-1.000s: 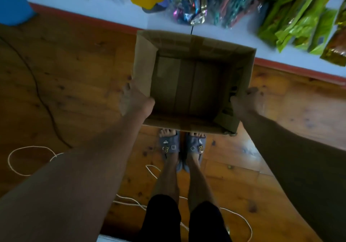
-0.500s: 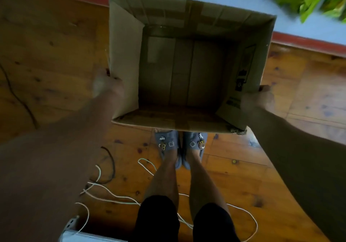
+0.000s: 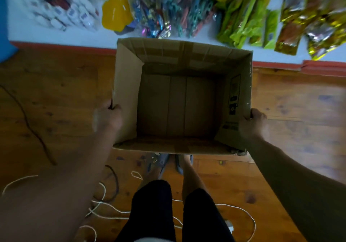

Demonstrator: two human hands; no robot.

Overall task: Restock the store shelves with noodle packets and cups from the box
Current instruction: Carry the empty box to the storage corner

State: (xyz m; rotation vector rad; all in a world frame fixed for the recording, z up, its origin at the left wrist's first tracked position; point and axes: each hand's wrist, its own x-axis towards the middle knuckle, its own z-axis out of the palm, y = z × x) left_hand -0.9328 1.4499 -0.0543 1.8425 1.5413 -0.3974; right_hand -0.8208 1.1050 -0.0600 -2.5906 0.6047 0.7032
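Observation:
An open brown cardboard box (image 3: pixel 237 95) hangs in front of me above the wooden floor, its inside bare with nothing in it. My left hand (image 3: pixel 106 119) grips the box's left wall at the rim. On the right wall, my right hand (image 3: pixel 252 125) grips the near corner of the rim. No noodle packets or cups show inside the box.
A pale shelf surface (image 3: pixel 22 31) with a red edge runs across the top, holding white bottles (image 3: pixel 74 14), a yellow item (image 3: pixel 116 14), shiny wrapped sweets (image 3: pixel 155 22), green packets (image 3: pixel 247 24) and gold packets (image 3: pixel 307 20). White cords (image 3: pixel 104 210) and my feet lie on the floor below.
The box has stayed in both hands while my view tilted up, bringing the stocked shelf back into sight. The box sits slightly lower and closer in the view.

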